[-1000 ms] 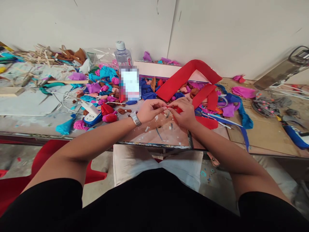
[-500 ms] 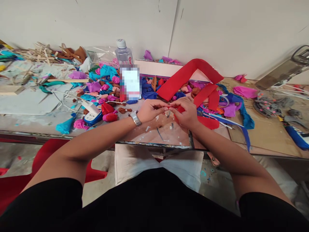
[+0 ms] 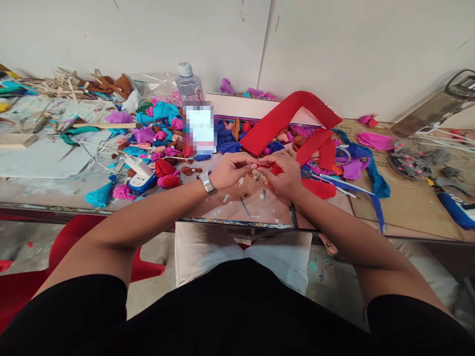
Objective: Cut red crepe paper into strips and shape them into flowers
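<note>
Your two hands meet over the bench [image 3: 208, 205], left hand [image 3: 232, 170] and right hand [image 3: 284, 170], each with thumb and fingers pressed together on a small piece of red cloth [image 3: 259, 165]. It sits between your fingertips, in front of the scrap pile [image 3: 228, 138]. Your fingers cover most of it, so its shape is hard to make out; whether it joins the red seen behind and under your right hand, you cannot tell. That hand also hides part of the red cloth beyond it.

The phone's [image 3: 200, 128] screen is blurred into blocks, and the phone hides the lower part of the bottle [image 3: 188, 86] behind it. The tumbler [image 3: 419, 116] at the far right is partly cut off by the frame edge, as is the blue-and-white thing [image 3: 456, 210] below it, which you cannot identify.

A wide red strip [image 3: 272, 123] lies folded across the pile, just beyond your right hand, covering scraps beneath it. Right of that hand, a blue ribbon [image 3: 376, 207] hangs over the bench edge near the cardboard [image 3: 404, 202]. Left of your watch [image 3: 207, 182] are a brown scrap [image 3: 191, 170], a red bundle [image 3: 166, 168] and the socket [image 3: 143, 180], with a white plug [image 3: 138, 165] in it. Green-handled pliers [image 3: 70, 137] lie farther left, near wood sticks [image 3: 69, 84].
</note>
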The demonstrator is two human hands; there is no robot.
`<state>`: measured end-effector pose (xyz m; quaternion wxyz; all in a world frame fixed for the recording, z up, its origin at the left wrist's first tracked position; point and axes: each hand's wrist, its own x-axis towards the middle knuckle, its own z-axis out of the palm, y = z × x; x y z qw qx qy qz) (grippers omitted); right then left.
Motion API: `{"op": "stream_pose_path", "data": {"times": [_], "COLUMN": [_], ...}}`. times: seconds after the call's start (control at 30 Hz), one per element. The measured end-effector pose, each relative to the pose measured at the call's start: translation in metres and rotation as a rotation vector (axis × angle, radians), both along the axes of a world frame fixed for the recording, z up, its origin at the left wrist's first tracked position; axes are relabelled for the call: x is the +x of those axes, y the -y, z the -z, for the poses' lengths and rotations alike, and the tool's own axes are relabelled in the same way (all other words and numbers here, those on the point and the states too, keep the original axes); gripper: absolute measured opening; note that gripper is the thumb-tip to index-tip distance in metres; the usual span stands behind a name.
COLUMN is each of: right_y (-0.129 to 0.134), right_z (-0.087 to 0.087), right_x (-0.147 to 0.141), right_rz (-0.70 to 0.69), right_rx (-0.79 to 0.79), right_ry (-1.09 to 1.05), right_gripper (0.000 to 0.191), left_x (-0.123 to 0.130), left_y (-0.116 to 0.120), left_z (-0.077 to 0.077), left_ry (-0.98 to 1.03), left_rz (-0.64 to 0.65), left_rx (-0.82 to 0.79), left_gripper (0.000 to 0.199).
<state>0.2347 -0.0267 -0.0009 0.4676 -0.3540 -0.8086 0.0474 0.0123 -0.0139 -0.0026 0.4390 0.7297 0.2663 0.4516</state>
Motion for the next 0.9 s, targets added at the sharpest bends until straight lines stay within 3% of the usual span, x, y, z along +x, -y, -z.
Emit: {"op": "stream_pose_path", "data": {"times": [0.2,0.57,0.9], "right_y": [-0.0013,-0.0045,-0.0048], "right_z": [0.0012,0.0032,0.0017], "right_x": [0.0001,0.0005,-0.0005], "right_rz": [0.034,0.025,0.022], "right_rx": [-0.009,0.063,0.093], "right_ry": [0.020,0.052,0.071], "right_gripper": [0.038,0.026,0.018], "left_x": [-0.0006,-0.0014,-0.0044], "left_y": [-0.0023,-0.0029,-0.0074], "left_z": [0.0020,-0.0047,0.0001], "left_ry": [0.017,-0.007,-0.078], "left_rz": [0.078,0.054,0.117], "left_rx": [-0.038,-0.190,-0.083], "left_gripper": [0.037,0.052,0.048]}}
